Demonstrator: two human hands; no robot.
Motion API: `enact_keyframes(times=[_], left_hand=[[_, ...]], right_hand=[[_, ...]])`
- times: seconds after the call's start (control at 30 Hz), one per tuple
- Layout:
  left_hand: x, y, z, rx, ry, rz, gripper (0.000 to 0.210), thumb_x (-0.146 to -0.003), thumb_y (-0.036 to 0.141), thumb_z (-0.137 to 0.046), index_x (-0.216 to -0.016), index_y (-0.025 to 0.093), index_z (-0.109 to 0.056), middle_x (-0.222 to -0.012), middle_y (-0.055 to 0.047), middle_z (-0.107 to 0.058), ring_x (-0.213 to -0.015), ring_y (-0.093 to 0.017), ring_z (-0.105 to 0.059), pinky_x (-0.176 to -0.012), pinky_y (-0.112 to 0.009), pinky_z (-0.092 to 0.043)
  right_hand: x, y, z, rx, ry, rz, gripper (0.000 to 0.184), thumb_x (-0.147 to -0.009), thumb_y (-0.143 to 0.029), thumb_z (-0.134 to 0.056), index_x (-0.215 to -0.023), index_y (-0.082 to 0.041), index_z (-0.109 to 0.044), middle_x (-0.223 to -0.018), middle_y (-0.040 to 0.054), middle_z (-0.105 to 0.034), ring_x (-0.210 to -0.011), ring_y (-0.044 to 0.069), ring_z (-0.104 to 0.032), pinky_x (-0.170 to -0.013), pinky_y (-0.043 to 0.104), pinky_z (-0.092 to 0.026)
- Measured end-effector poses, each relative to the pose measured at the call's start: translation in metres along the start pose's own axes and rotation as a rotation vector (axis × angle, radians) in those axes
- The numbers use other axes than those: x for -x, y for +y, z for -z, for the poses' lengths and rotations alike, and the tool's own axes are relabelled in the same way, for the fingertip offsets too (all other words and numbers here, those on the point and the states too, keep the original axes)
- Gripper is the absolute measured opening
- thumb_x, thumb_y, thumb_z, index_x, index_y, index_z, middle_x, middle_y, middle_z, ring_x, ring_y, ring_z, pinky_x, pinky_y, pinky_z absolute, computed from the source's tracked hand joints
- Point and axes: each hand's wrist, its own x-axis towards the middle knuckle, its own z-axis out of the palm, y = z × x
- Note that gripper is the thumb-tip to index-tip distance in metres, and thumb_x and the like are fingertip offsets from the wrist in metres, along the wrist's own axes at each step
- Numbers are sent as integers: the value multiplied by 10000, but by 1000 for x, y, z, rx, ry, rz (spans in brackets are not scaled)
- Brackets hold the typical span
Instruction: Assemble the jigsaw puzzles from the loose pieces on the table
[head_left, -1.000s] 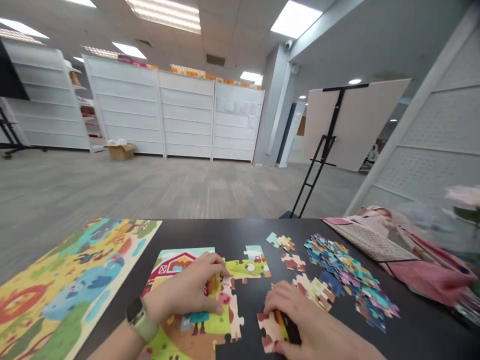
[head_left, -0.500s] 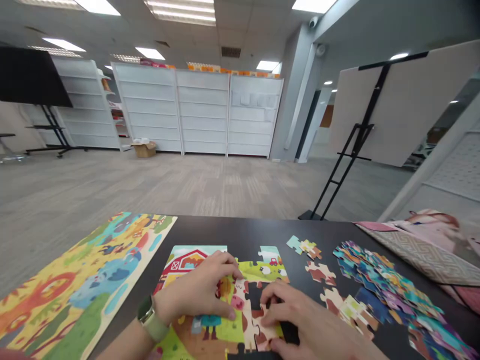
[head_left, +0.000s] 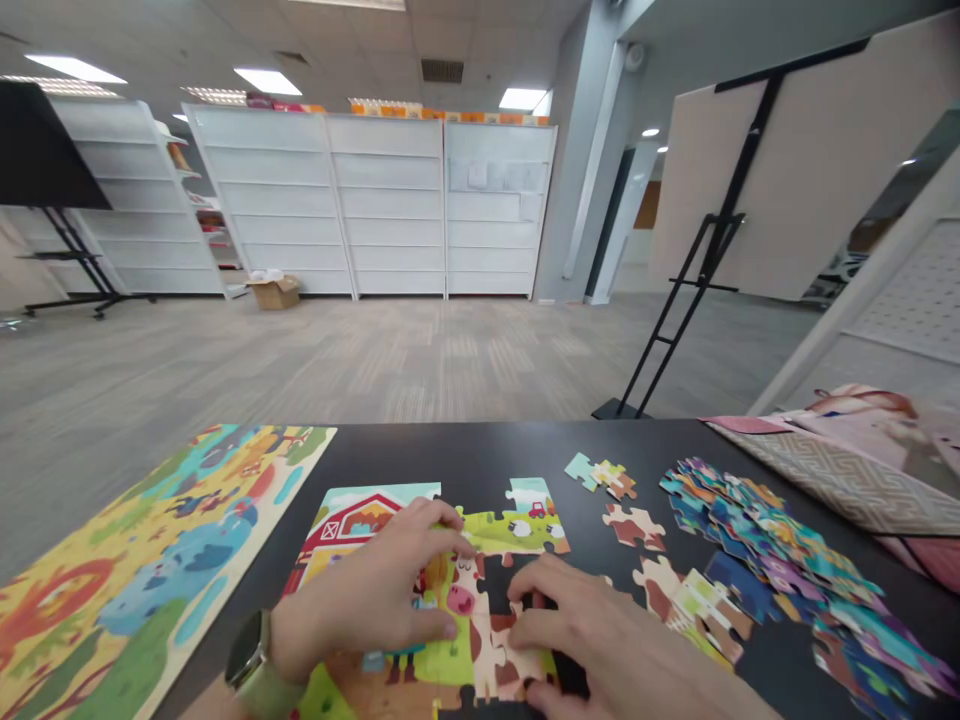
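Note:
A partly joined farm jigsaw puzzle [head_left: 442,660] lies on the dark table, showing a red barn, sheep and a spotted cow. My left hand [head_left: 375,585], with a watch at its wrist, rests on its middle, thumb and fingers apart beside the cow's head. My right hand [head_left: 592,625] is at the right edge of the cow part, its fingers bent around a brown-and-cream puzzle piece [head_left: 517,665]. The fingertips partly hide that piece. A dark gap shows between the cow's head and my right hand.
Loose farm pieces [head_left: 634,525] lie right of the puzzle, beside a heap of blue and purple pieces [head_left: 772,535]. A colourful animal picture board [head_left: 187,560] covers the table's left side. A pink patterned bag [head_left: 862,470] sits at the right edge.
The camera view has shifted slightly, so the scene sits a little higher and further left. Both hands stay at nearly the same places on the puzzle.

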Motion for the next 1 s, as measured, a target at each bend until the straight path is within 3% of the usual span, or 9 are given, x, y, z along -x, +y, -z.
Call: enact_keyframes(times=[0.13, 0.27, 0.43, 0.6, 0.83, 1.0], left_hand=[[0, 1, 0, 9, -4, 5, 576, -704, 247, -824, -1236, 345, -626, -1328, -42, -491, -1250, -305, -466, -1080, -421, -388], [0, 2, 0, 6, 6, -13, 571, -704, 238, -812, -1235, 336, -625, -1319, -46, -494, -1244, -305, -472, -1080, -427, -392], [0, 5, 0, -2, -8, 12, 581, -694, 219, -817, -1231, 333, -627, -1317, -36, -491, -1248, -288, -472, -1082, -406, -393], [1, 6, 1, -2, -16, 17, 570, -687, 225, -830, -1215, 315, -635, -1312, -41, -496, -1247, -288, -469, -1078, -398, -394], [2, 5, 1, 4, -12, 6, 570, -696, 246, -838, -1223, 330, -638, -1307, -39, -493, -1252, -288, -461, -1087, -406, -381], [1, 6, 1, -1, -17, 20, 570, -688, 233, -838, -1218, 307, -642, -1299, -46, -497, -1244, -288, -464, -1081, -402, -389]], right_hand=[[0, -1, 0, -33, 12, -19, 215, -768, -209, -682, -978, -250, -667, -1155, 37, -624, -1021, 226, -626, -772, 277, -497], [-2, 2, -2, -66, 135, -12, 262, -768, -153, -668, -1019, -227, -655, -1211, 54, -606, -1092, 218, -608, -916, 308, -498], [-8, 13, -7, -4, 235, 43, 119, -867, -120, -588, -890, -209, -663, -1181, 56, -615, -1095, 194, -599, -945, 315, -492], [-11, 12, -8, 28, 232, 74, 163, -923, -125, -552, -930, -234, -673, -1162, 37, -622, -1083, 184, -596, -933, 316, -493], [-7, 4, -3, -48, 206, 10, 202, -894, -134, -562, -1039, -251, -641, -1279, 45, -567, -1174, 186, -573, -999, 304, -470], [-7, 8, -4, -98, 262, -46, 300, -806, -85, -587, -1065, -236, -597, -1217, 41, -584, -1118, 177, -601, -975, 290, -472]])
